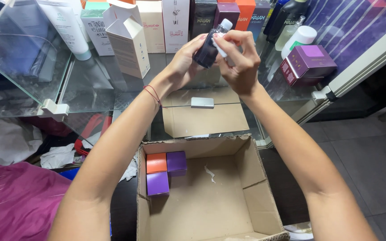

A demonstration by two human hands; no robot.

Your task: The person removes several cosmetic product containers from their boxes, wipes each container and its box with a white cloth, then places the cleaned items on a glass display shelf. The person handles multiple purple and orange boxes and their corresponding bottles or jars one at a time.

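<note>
**Two hands, one dark bottle, above an open carton**

One cardboard carton [228, 196] stands open on the floor, holding three small boxes: one orange box [156, 163] and two purple boxes [176, 162] (packed touching in the far left corner). One open tan box [128, 44] stands on the glass counter [90, 85]; one small silver cap [202, 102] lies nearer. The single dark bottle [206, 51], clear-capped and tilted, is held above the counter: the left hand [184, 60] grasps its body, and the right hand [239, 58] pinches a white strip at its neck.
</note>
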